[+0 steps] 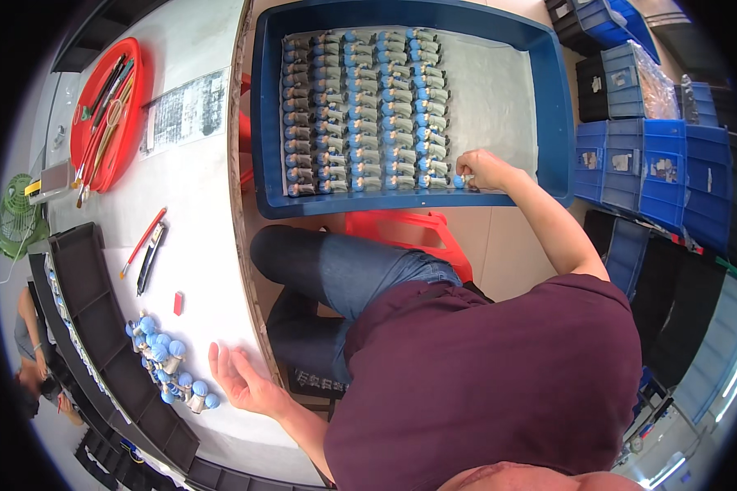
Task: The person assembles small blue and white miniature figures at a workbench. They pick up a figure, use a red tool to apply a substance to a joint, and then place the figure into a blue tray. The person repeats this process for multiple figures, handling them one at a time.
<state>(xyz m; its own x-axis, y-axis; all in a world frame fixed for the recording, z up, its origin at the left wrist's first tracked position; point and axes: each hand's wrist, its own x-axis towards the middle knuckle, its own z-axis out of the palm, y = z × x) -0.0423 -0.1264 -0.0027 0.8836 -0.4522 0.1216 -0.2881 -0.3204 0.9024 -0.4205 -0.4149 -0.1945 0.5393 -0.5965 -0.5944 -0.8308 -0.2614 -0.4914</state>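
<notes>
My right hand (485,170) is over the near edge of a large blue tray (411,203), its fingers closed on a small blue-headed figurine (460,181). That figurine lies at the near end of the rightmost of several columns of like figurines (352,114), set on a white sheet in the tray. Above the white table's edge, my left hand (241,380) rests palm up with its fingers apart and nothing in them. Beside it on the table stands a loose cluster of blue-headed figurines (168,360).
A red oval tray (135,155) of brushes lies at the table's far left. Closer are a red-handled brush (143,243), a black cutter (151,260) and a small red block (178,303). Blue crates (663,164) stack at right. Another person (31,344) sits far left.
</notes>
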